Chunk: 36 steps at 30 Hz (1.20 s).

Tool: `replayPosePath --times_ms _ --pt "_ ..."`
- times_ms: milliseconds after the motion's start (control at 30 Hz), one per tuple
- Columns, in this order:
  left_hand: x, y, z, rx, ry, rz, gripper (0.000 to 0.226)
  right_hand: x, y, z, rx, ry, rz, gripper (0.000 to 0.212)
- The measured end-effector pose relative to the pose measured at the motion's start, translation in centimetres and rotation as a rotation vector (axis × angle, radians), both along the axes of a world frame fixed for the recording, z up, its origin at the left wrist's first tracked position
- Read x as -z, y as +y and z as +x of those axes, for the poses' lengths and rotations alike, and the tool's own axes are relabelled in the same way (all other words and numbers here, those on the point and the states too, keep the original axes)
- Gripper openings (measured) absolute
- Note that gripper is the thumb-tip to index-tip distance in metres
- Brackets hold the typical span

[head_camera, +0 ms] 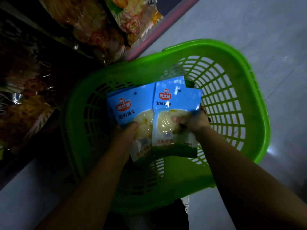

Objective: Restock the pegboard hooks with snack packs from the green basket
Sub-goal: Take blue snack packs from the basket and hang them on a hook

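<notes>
Dim light; grey floor [249, 30]; pink shelf edge [159, 30].

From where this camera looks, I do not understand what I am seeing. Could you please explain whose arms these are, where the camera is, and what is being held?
There is no machine here. The one picture comes from a camera worn on a person's head, looking down at their own two bare arms. The left hand grips one blue snack pack, and the right hand grips a second blue snack pack beside it, overlapping slightly. Both are held over a green basket with slotted walls, which stands on a grey floor. At upper left, other snack bags sit in a dim display.
</notes>
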<state>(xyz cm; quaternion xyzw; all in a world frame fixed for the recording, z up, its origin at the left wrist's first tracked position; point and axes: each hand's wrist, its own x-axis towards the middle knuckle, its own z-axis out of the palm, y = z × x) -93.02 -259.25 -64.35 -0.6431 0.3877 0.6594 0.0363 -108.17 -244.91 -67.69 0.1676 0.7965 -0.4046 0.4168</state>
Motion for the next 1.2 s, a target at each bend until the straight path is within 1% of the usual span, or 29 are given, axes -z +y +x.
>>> replayPosePath --times_ms 67,133,200,267,333,367,433,500,533,567,633,700,800,833,933,1000,1033,1100,1133,1167,1200 --pt "-0.6 -0.2 0.4 -0.029 -0.007 -0.004 0.044 -1.2 0.2 0.8 0.084 -0.038 -0.055 0.059" --pt "-1.8 -0.4 1.1 -0.009 -0.011 -0.027 0.041 -3.6 0.5 1.7 0.212 -0.116 -0.207 0.045" --pt "-4.0 -0.3 2.1 -0.018 -0.004 -0.054 0.03 -7.0 0.7 2.9 0.25 -0.141 -0.319 0.039" --pt "-7.5 0.1 3.1 -0.043 -0.001 -0.077 0.029 -11.3 1.3 4.3 0.251 -0.103 -0.348 0.037" --pt "-12.4 0.6 3.8 -0.036 0.023 -0.082 0.04 -16.3 2.2 5.4 0.263 -0.069 -0.365 0.035" --pt "-15.3 0.7 4.1 -0.02 0.045 -0.091 0.041 -19.2 2.6 5.8 0.27 -0.056 -0.372 0.034" --pt "-22.0 0.8 4.6 0.008 0.119 -0.102 0.036 -25.1 3.2 6.4 0.293 -0.06 -0.383 0.03" --pt "-29.7 0.7 4.8 0.022 0.171 -0.091 0.037 -31.8 3.5 6.5 0.331 -0.103 -0.413 0.018" --pt "-33.7 0.7 5.0 0.002 0.185 -0.093 0.036 -35.4 3.4 6.4 0.338 -0.119 -0.425 0.016" --pt "-37.6 0.5 5.3 -0.027 0.203 -0.113 0.033 -39.1 3.1 6.2 0.329 -0.121 -0.435 0.02" --pt "-45.1 0.5 6.4 -0.065 0.226 -0.207 0.022 -45.7 2.6 5.6 0.261 -0.106 -0.454 0.032" --pt "-52.3 0.5 8.0 -0.11 0.25 -0.313 0.006 -52.2 1.6 5.0 0.153 -0.075 -0.494 0.036" --pt "-62.2 -0.5 11.6 -0.21 0.289 -0.53 0.017 -61.6 -1.4 5.2 -0.078 0.0 -0.596 0.034" --pt "-64.6 -0.9 12.7 -0.23 0.301 -0.599 0.02 -64.2 -2.4 5.6 -0.146 0.029 -0.641 0.035" --pt "-71.8 -2.5 16.8 -0.324 0.344 -0.82 0.019 -71.9 -6.8 7.9 -0.339 0.111 -0.811 0.041" --pt "-76.4 -3.3 19.4 -0.387 0.374 -0.978 0.016 -76.8 -9.8 10.1 -0.478 0.141 -0.95 0.036" --pt "-78.4 -3.8 20.8 -0.427 0.383 -1.07 0.019 -79.2 -11.1 11.2 -0.549 0.161 -1.008 0.032" --pt "-82.1 -4.7 23.3 -0.551 0.388 -1.23 0.023 -83.4 -13.6 13.6 -0.73 0.269 -1.067 0.03" --pt "-83.8 -5.1 24.7 -0.614 0.376 -1.291 0.021 -85.3 -14.6 14.8 -0.849 0.363 -1.077 0.035" --pt "-85.3 -5.6 26.1 -0.671 0.376 -1.339 0.02 -87.3 -15.6 16.2 -0.96 0.443 -1.086 0.034" --pt "-86.7 -6.1 27.4 -0.722 0.388 -1.381 0.02 -89.0 -16.5 17.4 -1.047 0.509 -1.092 0.024"
